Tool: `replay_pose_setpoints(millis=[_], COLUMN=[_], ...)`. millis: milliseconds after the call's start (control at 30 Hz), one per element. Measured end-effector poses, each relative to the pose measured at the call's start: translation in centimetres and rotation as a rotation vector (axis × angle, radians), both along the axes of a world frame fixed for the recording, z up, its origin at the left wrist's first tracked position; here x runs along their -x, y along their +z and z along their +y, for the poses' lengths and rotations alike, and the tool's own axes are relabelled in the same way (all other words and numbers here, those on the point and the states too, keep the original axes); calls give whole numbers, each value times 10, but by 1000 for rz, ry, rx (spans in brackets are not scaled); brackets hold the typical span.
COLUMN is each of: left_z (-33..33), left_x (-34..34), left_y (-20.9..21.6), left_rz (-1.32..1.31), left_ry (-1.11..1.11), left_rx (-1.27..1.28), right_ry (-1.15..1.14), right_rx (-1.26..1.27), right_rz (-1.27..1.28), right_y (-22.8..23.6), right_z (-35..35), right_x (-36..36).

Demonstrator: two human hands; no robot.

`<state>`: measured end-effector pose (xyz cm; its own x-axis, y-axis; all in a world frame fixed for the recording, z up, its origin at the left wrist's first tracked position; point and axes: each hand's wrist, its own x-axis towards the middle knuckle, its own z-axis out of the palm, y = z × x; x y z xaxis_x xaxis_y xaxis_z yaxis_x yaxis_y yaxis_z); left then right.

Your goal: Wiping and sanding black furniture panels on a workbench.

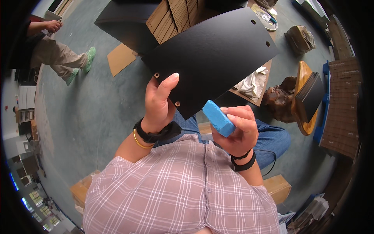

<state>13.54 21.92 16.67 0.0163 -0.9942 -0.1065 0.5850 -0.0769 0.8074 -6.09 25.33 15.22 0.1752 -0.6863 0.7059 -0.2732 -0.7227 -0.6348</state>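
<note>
A flat black panel [210, 54] is tilted up in front of me, with two holes near its far right end and two small brass-coloured fittings near its left edge. My left hand [159, 97] grips the near left end, its thumb lying on the black face and the other fingers mostly hidden beneath. Beside the panel's near corner, my right hand [240, 126] is closed round a blue sponge-like block [218, 118]. One end of the block points at the panel's lower edge; I cannot tell whether they touch.
Behind the panel stand stacked brown boards [171, 19] and a large black panel [124, 25]. White crumpled cloth [253, 84] lies to the right. Farther right are a wooden stool [306, 97] carrying dark panels and a brown stack [339, 105] on a blue pallet. Another person [58, 54] is at the far left.
</note>
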Motion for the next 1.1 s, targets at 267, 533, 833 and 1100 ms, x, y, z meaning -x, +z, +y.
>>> replay_pose_setpoints(millis=[267,533,833,1100], left_z=[1,4,4,4], left_x=[-7,-7,-9,-8], left_y=[-3,-1,-3,1], left_rz=[76,42,47,35], left_ry=[-35,1,-22,-36], left_rx=[-15,-6,20,13], right_ry=[-189,-29,-126,-4], right_rx=[12,9,7,-15], right_rz=[-107,1,-66,-42], right_y=[0,3,1,3], right_z=[-14,-7,-13,-2], right_x=[16,11,20,5])
